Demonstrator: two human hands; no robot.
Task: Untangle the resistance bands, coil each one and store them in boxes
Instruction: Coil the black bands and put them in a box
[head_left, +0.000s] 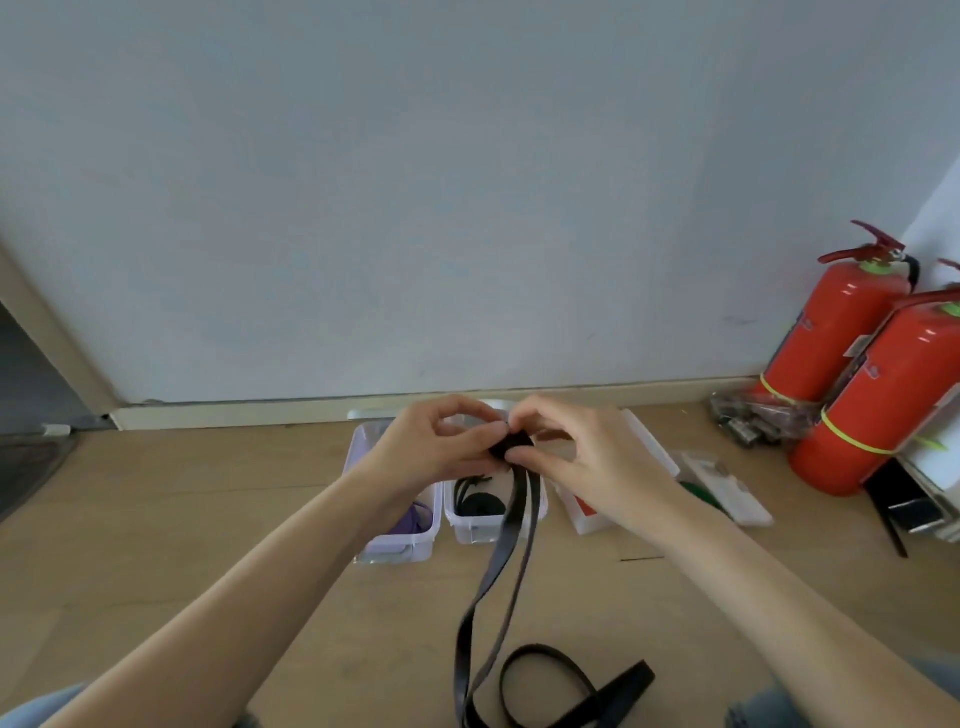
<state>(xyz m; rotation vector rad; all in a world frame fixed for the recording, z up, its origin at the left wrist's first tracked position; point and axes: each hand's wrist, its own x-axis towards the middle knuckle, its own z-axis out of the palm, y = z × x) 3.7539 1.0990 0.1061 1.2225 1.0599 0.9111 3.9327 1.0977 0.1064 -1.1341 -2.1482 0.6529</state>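
A black resistance band (498, 577) hangs from both my hands, its upper end rolled into a small coil between my fingertips. My left hand (436, 447) and my right hand (576, 457) pinch that coil from either side, above the boxes. The band's loose tail loops on the wooden floor near me. Below my hands stands a clear box (470, 525) with a coiled black band (480, 504) inside. To its left a clear box (400, 545) holds a purple band (413, 522). A third box (589, 519) to the right shows something red.
Two red fire extinguishers (852, 364) stand at the right against the wall. A green band (701, 493) and a white lid (727, 488) lie beside them, with a bag of metal clips (753, 421) behind. The wall's baseboard (260, 413) runs just behind the boxes.
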